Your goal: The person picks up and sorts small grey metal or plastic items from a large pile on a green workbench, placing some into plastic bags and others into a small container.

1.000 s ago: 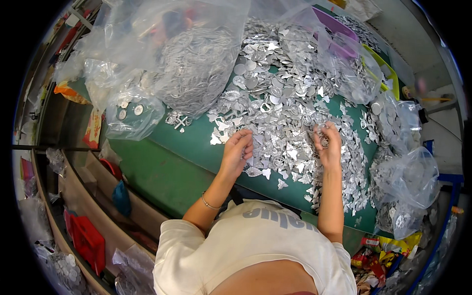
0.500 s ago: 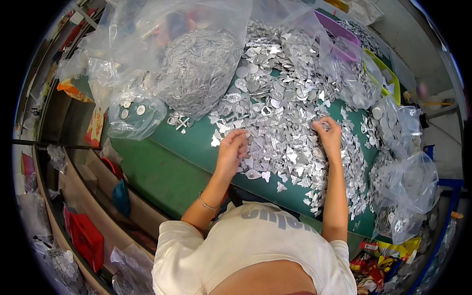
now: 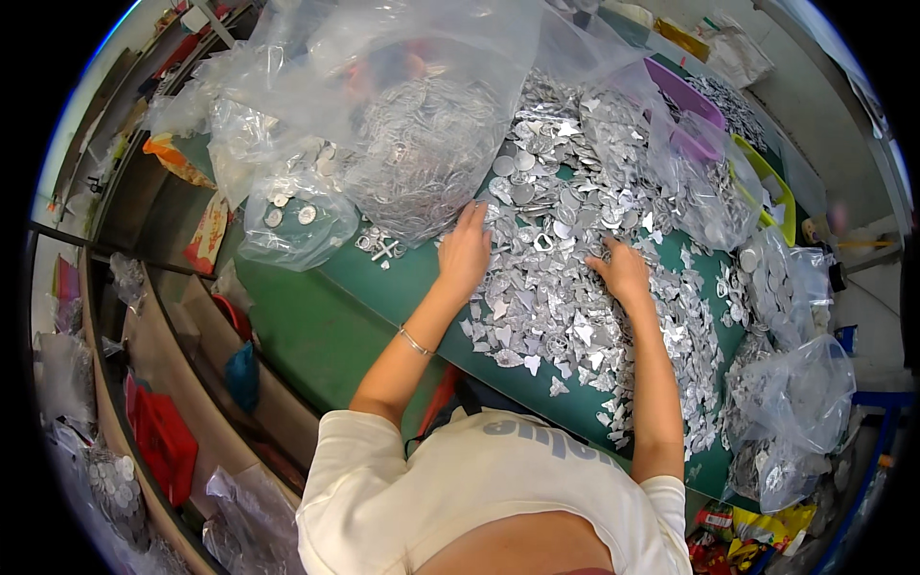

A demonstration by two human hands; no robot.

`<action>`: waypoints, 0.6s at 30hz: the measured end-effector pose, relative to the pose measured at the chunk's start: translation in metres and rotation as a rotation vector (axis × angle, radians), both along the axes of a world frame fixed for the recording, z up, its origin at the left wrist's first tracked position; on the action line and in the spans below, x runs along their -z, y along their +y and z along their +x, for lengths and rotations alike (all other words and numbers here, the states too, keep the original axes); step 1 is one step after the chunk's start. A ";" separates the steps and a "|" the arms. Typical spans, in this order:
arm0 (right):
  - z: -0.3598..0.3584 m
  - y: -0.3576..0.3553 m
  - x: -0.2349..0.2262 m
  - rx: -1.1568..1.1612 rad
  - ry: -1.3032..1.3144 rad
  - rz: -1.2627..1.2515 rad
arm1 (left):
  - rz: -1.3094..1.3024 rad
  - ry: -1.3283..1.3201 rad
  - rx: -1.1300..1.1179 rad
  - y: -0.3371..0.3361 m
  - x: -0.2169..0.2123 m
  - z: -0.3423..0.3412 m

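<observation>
A wide pile of small flat silver metal pieces [image 3: 551, 278], some round and some in other shapes, spreads over the green tabletop [image 3: 383, 292]. My left hand [image 3: 464, 254] lies at the pile's left edge, fingers stretched forward beside a big clear bag of silver pieces [image 3: 417, 158]. Its palm side is hidden. On the middle of the pile rests my right hand [image 3: 623, 270]. Its thumb and forefinger are apart among the pieces, and no held piece shows; the other fingers are partly hidden.
Left of the big bag lies a smaller clear bag [image 3: 297, 225] with round pieces. Purple [image 3: 704, 101] and lime-green [image 3: 767, 177] baskets stand at the back right. More filled bags [image 3: 791, 393] line the right edge. Shelving [image 3: 201, 364] with a red container [image 3: 163, 446] runs along the left.
My left hand has reached farther forward toward the big bag, its fingers straightening. The right hand's thumb and forefinger have parted, and the hand sits slightly lower. The whole view has shifted a little.
</observation>
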State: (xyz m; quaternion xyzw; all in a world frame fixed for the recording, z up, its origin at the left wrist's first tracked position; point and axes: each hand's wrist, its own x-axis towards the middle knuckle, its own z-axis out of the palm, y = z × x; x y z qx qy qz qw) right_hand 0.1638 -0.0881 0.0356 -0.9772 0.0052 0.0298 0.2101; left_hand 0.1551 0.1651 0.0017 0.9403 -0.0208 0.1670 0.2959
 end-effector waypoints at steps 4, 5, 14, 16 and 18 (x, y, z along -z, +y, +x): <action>-0.001 -0.007 0.005 -0.080 -0.047 0.052 | 0.047 0.046 0.043 0.001 -0.002 0.013; -0.002 -0.015 0.009 -0.115 -0.104 0.110 | 0.039 0.046 0.067 0.001 -0.005 0.014; -0.033 -0.034 -0.014 0.173 0.327 1.964 | -0.201 -0.229 0.103 0.001 -0.001 0.009; -0.038 -0.010 -0.036 0.463 0.223 1.969 | -0.540 0.037 0.145 -0.004 -0.006 0.000; -0.036 -0.029 -0.002 0.283 0.402 2.264 | -0.658 0.185 0.190 -0.012 -0.018 -0.011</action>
